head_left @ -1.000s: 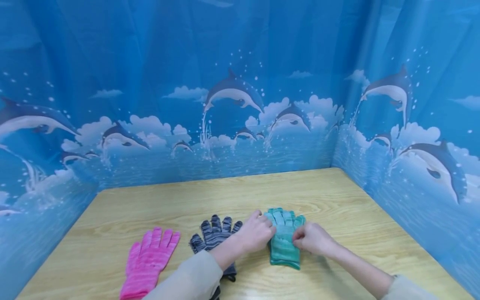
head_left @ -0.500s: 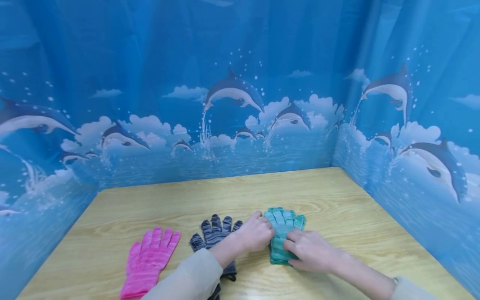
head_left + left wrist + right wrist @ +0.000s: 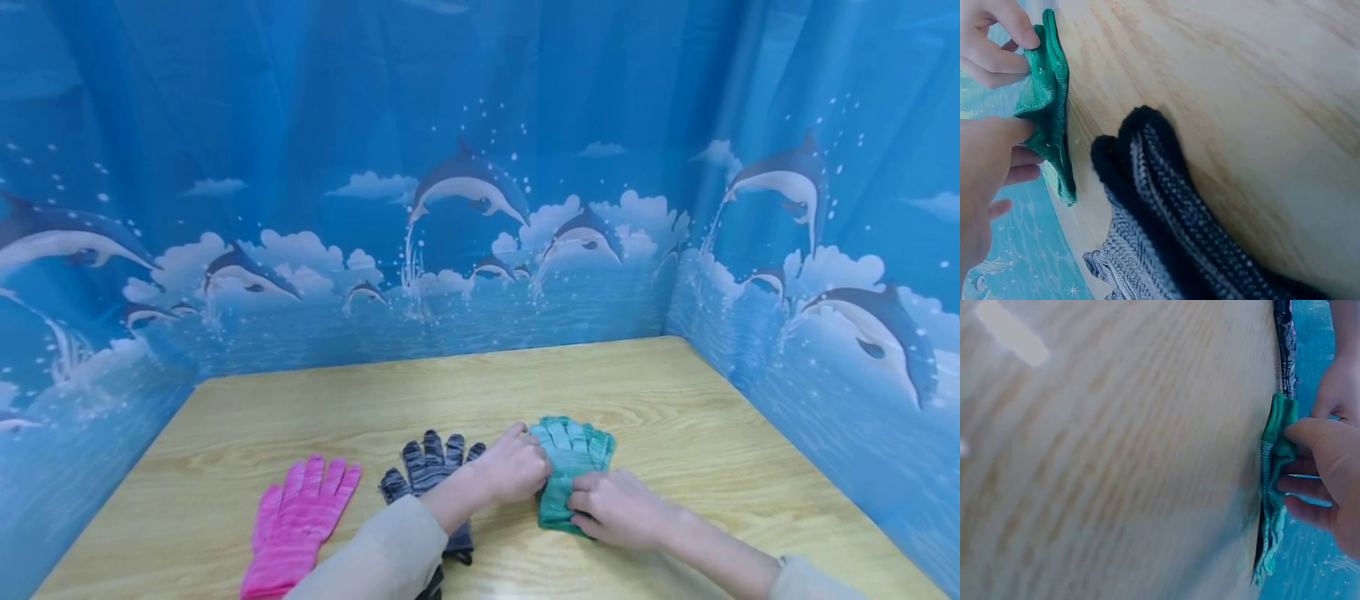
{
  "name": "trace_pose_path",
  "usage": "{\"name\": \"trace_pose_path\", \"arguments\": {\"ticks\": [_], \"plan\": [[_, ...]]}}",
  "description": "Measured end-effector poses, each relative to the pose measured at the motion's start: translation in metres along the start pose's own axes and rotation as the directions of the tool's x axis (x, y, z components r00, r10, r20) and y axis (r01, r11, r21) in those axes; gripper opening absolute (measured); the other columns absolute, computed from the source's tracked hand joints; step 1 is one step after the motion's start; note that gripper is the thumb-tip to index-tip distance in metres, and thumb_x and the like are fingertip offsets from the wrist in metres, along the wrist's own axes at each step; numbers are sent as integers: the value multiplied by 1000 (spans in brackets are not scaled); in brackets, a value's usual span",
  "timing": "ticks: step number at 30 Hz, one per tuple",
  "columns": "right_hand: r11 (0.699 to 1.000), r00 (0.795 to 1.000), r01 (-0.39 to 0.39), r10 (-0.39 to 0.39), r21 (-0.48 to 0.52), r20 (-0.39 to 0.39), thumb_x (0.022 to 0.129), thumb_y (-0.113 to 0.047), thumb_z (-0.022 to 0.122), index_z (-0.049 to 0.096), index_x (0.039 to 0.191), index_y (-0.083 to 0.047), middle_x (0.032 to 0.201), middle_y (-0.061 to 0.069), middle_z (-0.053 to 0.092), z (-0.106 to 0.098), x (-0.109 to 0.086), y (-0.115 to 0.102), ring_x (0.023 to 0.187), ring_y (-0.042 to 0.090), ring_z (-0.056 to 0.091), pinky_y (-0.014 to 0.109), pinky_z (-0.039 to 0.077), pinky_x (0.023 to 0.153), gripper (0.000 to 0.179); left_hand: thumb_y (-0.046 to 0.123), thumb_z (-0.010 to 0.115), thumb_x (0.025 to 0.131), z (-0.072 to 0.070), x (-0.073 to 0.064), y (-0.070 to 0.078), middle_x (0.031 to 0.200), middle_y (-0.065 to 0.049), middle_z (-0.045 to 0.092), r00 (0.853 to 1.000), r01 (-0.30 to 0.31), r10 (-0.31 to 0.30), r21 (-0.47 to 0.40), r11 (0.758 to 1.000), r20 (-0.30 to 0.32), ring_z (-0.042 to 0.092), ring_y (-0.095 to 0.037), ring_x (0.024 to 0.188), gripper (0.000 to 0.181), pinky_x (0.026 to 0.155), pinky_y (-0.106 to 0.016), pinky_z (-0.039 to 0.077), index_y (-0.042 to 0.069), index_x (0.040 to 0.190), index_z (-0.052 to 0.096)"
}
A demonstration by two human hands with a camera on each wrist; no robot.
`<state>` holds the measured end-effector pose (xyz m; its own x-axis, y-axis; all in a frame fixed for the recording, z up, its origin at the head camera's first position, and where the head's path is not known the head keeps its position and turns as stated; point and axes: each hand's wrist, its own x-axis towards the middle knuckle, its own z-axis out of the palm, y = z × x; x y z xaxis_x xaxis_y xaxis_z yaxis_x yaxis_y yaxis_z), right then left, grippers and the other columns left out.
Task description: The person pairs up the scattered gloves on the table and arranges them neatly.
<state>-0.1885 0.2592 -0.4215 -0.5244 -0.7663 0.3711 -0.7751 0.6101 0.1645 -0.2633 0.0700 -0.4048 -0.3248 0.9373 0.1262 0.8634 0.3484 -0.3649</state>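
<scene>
A pair of green knit gloves (image 3: 562,467), one on the other, lies right of the table's middle, its fingers pointing to the far side. My left hand (image 3: 513,462) pinches their left edge with curled fingers. From the right, my right hand (image 3: 621,508) pinches the upper layer near the cuff. Seen in the left wrist view, the green fabric (image 3: 1041,90) is bunched up between both hands, over a flatter layer. The right wrist view shows thumb and fingers of the right hand (image 3: 1335,469) on the raised fold.
Black-and-grey gloves (image 3: 431,468) lie left of the green pair, partly hidden under my left forearm. Farther left is a pink glove (image 3: 300,517). A blue dolphin-print curtain (image 3: 450,275) surrounds the back and sides of the wooden table (image 3: 420,392).
My right hand has shifted from the gloves' right edge down toward the cuff and over the fabric. The upper layer's right side now looks drawn leftward. The left hand stays put.
</scene>
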Motion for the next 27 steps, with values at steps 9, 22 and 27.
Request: {"name": "trace_pose_path", "arguments": {"ticks": [9, 22, 27], "plan": [[974, 967, 136, -170, -181, -190, 65, -17, 70, 51, 64, -17, 65, -9, 41, 1, 5, 3, 56, 6, 37, 13, 25, 44, 19, 18, 62, 83, -4, 1, -5, 80, 10, 63, 988, -23, 55, 217, 976, -143, 56, -10, 82, 9, 97, -42, 36, 24, 79, 68], [986, 994, 105, -103, -127, 24, 72, -21, 71, 54, 72, -17, 70, -9, 42, 6, 1, -4, 62, 4, 39, 12, 27, 48, 18, 22, 52, 94, 6, -1, -15, 98, 9, 62, 984, -93, 142, 371, 924, -107, 54, -8, 85, 12, 73, -27, 37, 23, 97, 64], [980, 993, 119, -117, -160, 24, 71, -20, 71, 53, 70, -16, 69, -8, 43, 5, 4, -6, 61, 5, 40, 13, 26, 46, 18, 22, 53, 93, 9, 0, -20, 93, 10, 63, 983, -111, 159, 380, 918, -97, 55, -8, 79, 11, 75, -29, 37, 24, 97, 63]]}}
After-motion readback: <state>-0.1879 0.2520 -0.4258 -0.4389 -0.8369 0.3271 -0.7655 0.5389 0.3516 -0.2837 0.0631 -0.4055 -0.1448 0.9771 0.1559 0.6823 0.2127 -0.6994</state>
